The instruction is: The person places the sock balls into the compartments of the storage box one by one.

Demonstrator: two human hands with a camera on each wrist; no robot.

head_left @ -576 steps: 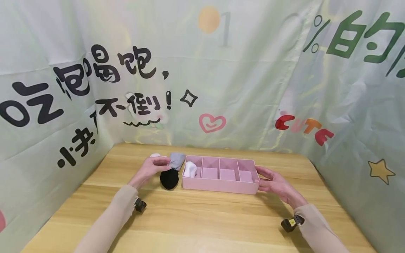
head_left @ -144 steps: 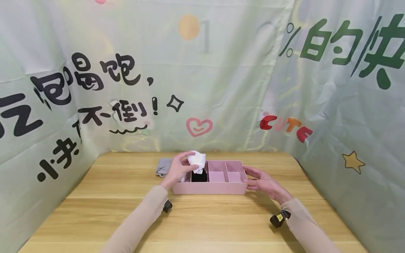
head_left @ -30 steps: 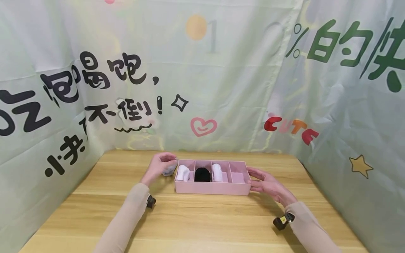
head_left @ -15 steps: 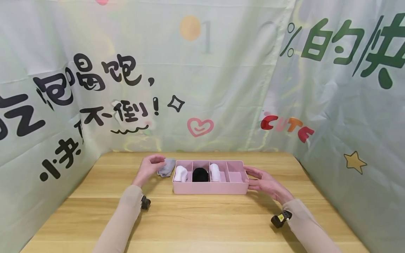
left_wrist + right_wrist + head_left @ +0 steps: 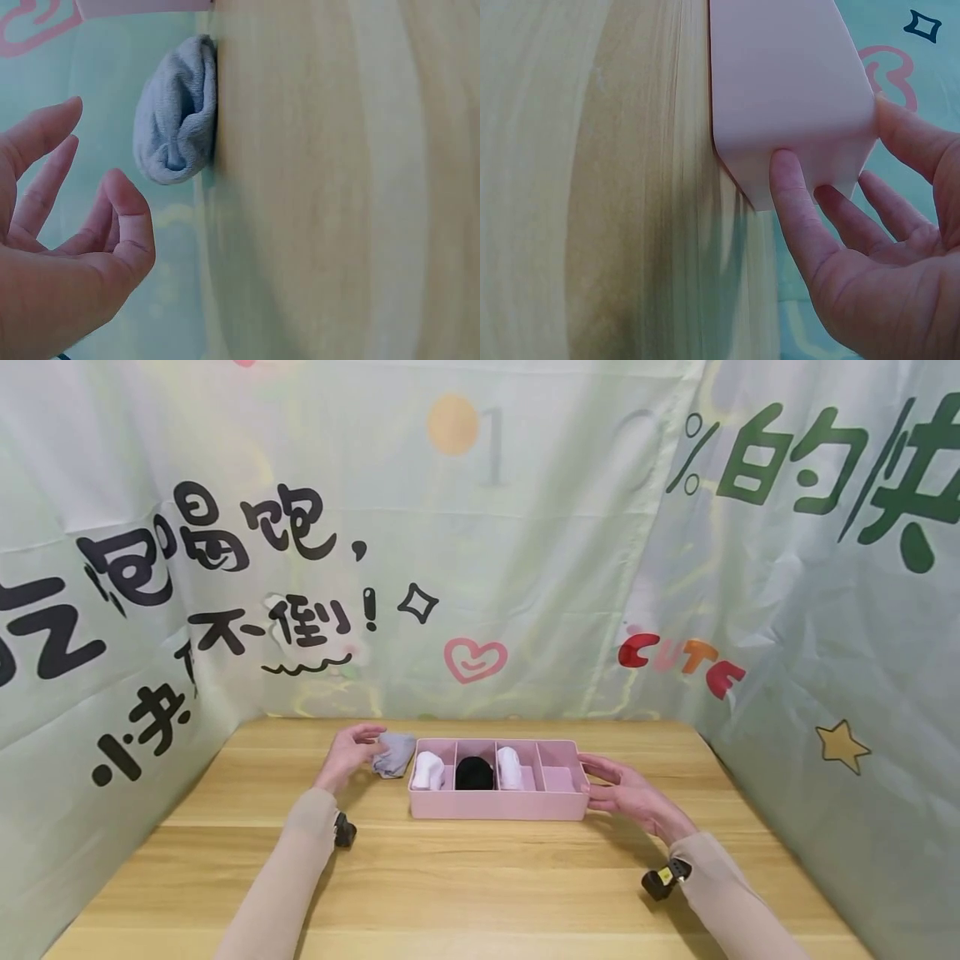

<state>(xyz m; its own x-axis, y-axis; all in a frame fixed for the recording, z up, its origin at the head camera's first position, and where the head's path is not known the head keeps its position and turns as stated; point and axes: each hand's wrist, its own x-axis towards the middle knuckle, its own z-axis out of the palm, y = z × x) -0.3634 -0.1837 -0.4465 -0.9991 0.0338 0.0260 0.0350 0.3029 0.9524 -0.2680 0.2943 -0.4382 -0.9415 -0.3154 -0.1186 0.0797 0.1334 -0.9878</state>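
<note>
A rolled grey sock lies on the table just left of a pink divided box. My left hand hovers at its left side, fingers loosely bent; the left wrist view shows a gap between the fingertips and the sock. Inside the box, the leftmost compartment has a white sock, the second a black sock, the third another white sock. With fingers spread, my right hand touches the box's right end.
The wooden table reaches back to a printed cloth backdrop, which also hangs along both sides. No sock shows in the rightmost compartment. Each wrist wears a small black camera.
Since the oldest frame, the black sock and another white sock have come into the box. Lately my left hand has shifted slightly left, uncovering more of the grey sock. My right hand stays at the box.
</note>
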